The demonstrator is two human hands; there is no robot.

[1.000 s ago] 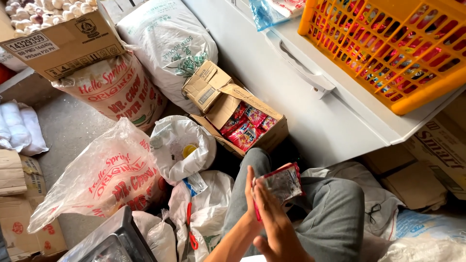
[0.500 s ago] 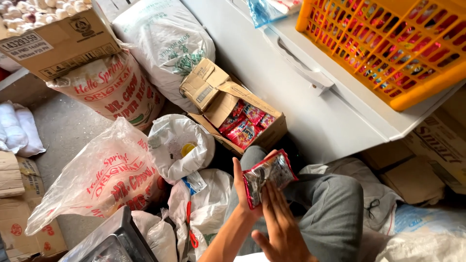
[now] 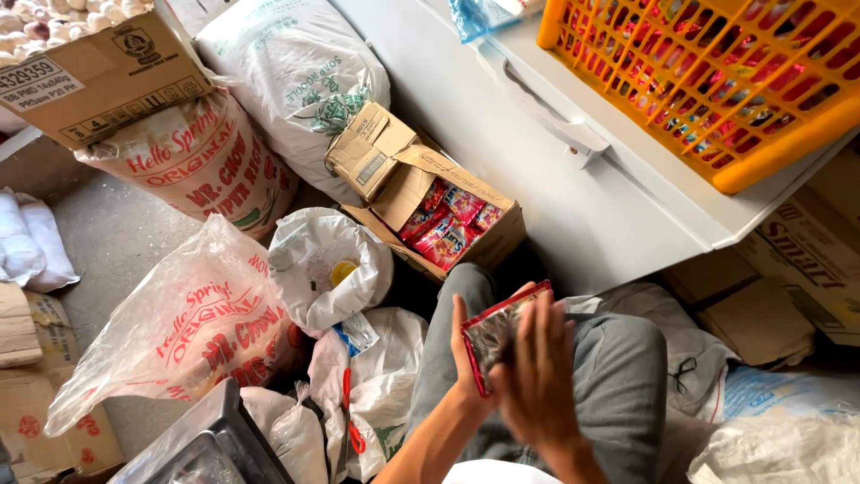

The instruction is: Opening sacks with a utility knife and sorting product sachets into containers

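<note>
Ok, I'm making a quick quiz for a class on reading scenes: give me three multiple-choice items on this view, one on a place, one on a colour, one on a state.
1. Where does the orange basket stand?
A. on the white chest top
B. on the floor
C. inside the cardboard box

2. What colour edges the small packet?
A. blue
B. red
C. green

3. How is the cardboard box of packets?
A. taped shut
B. crushed flat
C. open, flaps up

A: the basket rests on the white chest.
B: a red border shows between the left hand and right hand.
C: its flaps are spread and red packets show inside.
</note>
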